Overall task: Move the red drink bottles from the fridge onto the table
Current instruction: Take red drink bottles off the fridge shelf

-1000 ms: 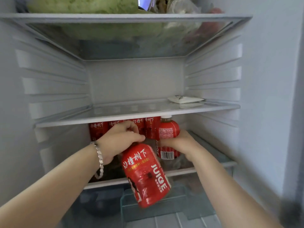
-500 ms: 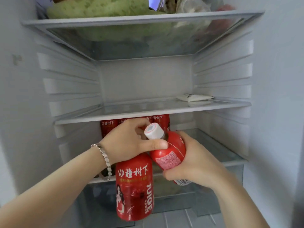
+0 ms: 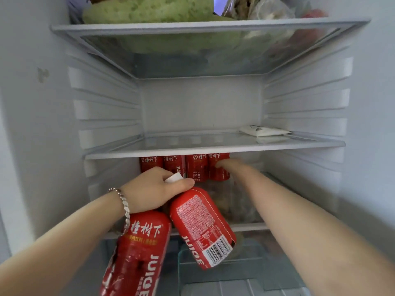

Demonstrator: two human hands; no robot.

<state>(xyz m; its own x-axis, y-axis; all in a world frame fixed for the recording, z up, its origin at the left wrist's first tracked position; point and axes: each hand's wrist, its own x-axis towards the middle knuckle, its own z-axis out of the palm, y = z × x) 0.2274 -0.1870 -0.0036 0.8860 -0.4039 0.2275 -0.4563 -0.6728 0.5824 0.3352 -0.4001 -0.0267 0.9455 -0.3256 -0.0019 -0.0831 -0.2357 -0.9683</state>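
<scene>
My left hand grips two red drink bottles by their necks in front of the fridge's lower shelf. One bottle hangs down at the left, and the other bottle tilts out to the right, its white cap showing between my fingers. Several more red bottles stand in a row at the back under the glass shelf. My right hand reaches in to the rightmost bottle; its thumb lies across the bottle's front while the fingers are hidden behind it.
A white packet lies on the middle glass shelf at the right. Green produce and bagged food fill the top shelf. A clear crisper drawer sits below the bottles. Ribbed fridge walls close in both sides.
My right hand passed its bottle to my left hand, which now holds two. The right hand then reached back to the row at the rear.
</scene>
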